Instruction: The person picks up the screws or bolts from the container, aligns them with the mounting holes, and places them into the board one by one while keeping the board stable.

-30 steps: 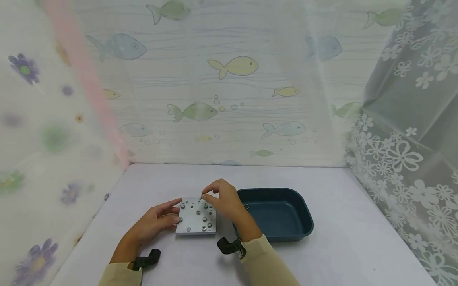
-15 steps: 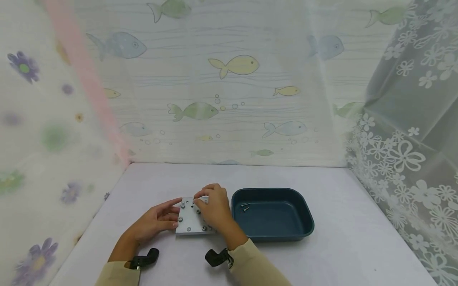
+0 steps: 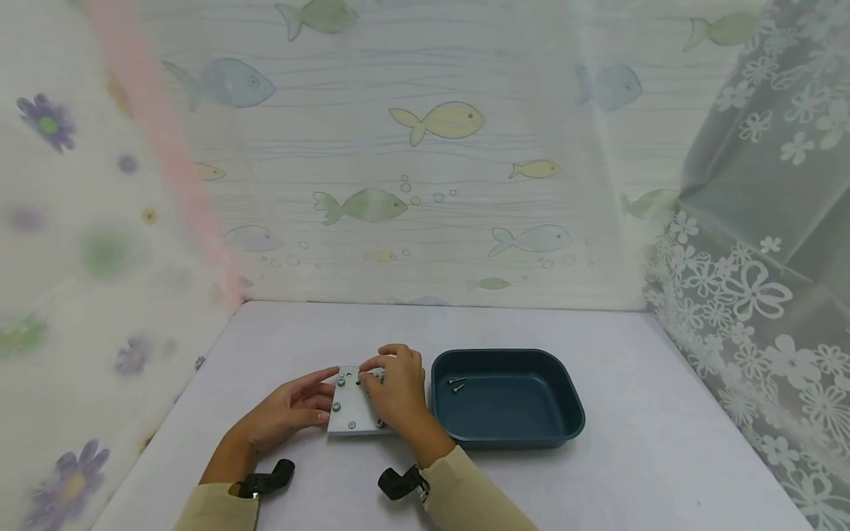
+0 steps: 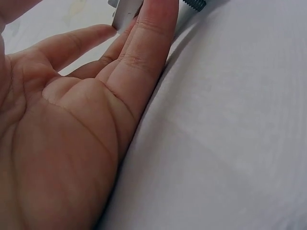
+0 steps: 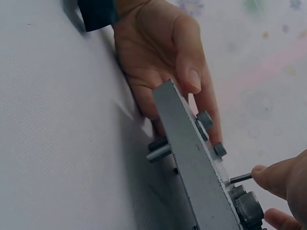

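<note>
"Where is the metal plate (image 3: 344,404)?"

"On the worktop (image 3: 637,413), between the left hand (image 3: 288,414) and the right hand (image 3: 400,394). What the plate itself rests on, I can't tell."

"And what is on it?"

"Round-headed bolts (image 5: 250,208) stand on its top face, several of them hidden from the head view by the right hand. Seen from the right wrist, threaded shanks (image 5: 159,154) jut out beneath."

"What about the right hand?"

"Its grip is pinched together on a thin metal pin (image 5: 241,178), thumb against forefinger, above the plate's far half. The pin's lower end is at the top face; whether it sits in a hole, I can't tell."

"The left?"

"That grip is apart. The fingers stretch out to the plate's left edge, and the thumb lies by the near end of that edge."

"Anything further out?"

"A dark blue tray (image 3: 518,409) just to the right of the right hand, with two small screws (image 3: 457,389) near its left wall. Beige sleeves (image 3: 478,493) and black wrist straps (image 3: 265,483) cover both wrists. Behind the worktop hangs a fish-print curtain (image 3: 458,122), with a white lace curtain (image 3: 750,291) on the right."
</note>
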Demonstrator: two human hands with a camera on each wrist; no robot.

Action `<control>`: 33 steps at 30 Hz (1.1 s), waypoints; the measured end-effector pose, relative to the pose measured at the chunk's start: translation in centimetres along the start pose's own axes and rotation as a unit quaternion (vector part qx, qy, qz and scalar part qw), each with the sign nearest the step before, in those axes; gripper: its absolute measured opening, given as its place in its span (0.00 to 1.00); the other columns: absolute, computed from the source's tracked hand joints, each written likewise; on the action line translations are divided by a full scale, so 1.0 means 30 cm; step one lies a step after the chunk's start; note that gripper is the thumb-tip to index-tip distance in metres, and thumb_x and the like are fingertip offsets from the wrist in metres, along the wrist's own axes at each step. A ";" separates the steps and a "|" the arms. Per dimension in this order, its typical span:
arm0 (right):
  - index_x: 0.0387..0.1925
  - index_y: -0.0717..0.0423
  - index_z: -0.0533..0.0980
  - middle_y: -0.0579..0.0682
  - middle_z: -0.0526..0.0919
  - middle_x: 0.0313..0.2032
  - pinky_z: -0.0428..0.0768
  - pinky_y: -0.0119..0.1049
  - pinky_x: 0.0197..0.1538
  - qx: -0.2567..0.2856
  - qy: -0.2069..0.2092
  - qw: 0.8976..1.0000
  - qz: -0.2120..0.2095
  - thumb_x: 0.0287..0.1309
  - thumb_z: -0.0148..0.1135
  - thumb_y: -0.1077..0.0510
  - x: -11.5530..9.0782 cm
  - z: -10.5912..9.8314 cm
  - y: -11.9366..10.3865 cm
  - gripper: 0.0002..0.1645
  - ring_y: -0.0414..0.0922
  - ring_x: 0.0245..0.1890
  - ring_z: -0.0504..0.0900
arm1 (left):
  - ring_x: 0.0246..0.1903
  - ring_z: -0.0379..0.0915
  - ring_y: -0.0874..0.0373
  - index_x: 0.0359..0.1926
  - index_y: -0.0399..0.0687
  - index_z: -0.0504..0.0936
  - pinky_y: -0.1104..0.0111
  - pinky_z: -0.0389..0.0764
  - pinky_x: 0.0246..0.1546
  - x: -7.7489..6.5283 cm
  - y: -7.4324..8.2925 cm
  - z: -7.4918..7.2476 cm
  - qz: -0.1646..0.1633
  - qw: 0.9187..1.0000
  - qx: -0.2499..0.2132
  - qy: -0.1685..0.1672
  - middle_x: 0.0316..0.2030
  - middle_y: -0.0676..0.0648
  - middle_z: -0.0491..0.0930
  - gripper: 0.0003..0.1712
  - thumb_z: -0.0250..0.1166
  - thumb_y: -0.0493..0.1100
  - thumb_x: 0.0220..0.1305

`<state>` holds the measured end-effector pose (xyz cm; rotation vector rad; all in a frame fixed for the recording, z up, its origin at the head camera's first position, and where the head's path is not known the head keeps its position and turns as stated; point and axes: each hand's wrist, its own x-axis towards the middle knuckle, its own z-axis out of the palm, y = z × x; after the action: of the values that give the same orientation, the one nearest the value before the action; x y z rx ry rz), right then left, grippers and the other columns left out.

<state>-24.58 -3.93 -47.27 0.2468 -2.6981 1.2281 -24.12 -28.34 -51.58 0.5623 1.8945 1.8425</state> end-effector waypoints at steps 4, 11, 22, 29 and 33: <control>0.39 0.39 0.90 0.44 0.78 0.62 0.70 0.54 0.67 0.001 0.004 1.000 0.002 0.63 0.73 0.49 0.000 0.005 -0.001 0.05 0.50 0.68 0.68 | 0.60 0.80 0.52 0.81 0.37 0.48 0.61 0.86 0.55 -0.001 -0.005 -0.004 0.010 1.000 -0.010 -0.009 0.65 0.30 0.70 0.48 0.64 0.28 0.68; 0.39 0.37 0.90 0.42 0.78 0.61 0.69 0.53 0.66 -0.008 0.011 1.000 -0.010 0.63 0.73 0.48 0.000 0.016 0.009 0.05 0.49 0.67 0.69 | 0.62 0.79 0.51 0.82 0.38 0.48 0.60 0.85 0.56 -0.003 -0.002 -0.006 0.006 0.999 -0.034 -0.015 0.66 0.33 0.72 0.47 0.62 0.27 0.68; 0.39 0.37 0.90 0.43 0.78 0.61 0.69 0.53 0.65 -0.009 0.008 1.000 -0.018 0.63 0.73 0.48 -0.002 0.017 0.011 0.04 0.49 0.67 0.69 | 0.62 0.78 0.50 0.82 0.37 0.47 0.60 0.85 0.57 -0.001 0.001 -0.008 0.002 0.998 -0.054 -0.024 0.68 0.30 0.68 0.46 0.59 0.27 0.69; 0.38 0.36 0.90 0.43 0.78 0.61 0.69 0.53 0.66 -0.008 0.008 1.000 -0.011 0.62 0.73 0.48 0.000 0.026 0.021 0.04 0.49 0.67 0.68 | 0.62 0.78 0.50 0.82 0.37 0.46 0.60 0.84 0.57 -0.001 -0.002 -0.008 -0.002 0.999 -0.051 -0.020 0.68 0.30 0.68 0.47 0.60 0.28 0.69; 0.37 0.37 0.91 0.43 0.79 0.61 0.69 0.54 0.66 -0.009 0.009 1.000 -0.013 0.62 0.73 0.49 -0.002 0.031 0.022 0.04 0.50 0.67 0.68 | 0.62 0.78 0.50 0.82 0.37 0.47 0.60 0.85 0.57 -0.001 -0.004 -0.008 -0.005 0.999 -0.046 -0.013 0.68 0.30 0.69 0.47 0.61 0.28 0.69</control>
<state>-24.75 -4.21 -48.37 0.2652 -2.6797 1.1938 -24.23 -28.57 -51.69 0.5413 1.7816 1.8957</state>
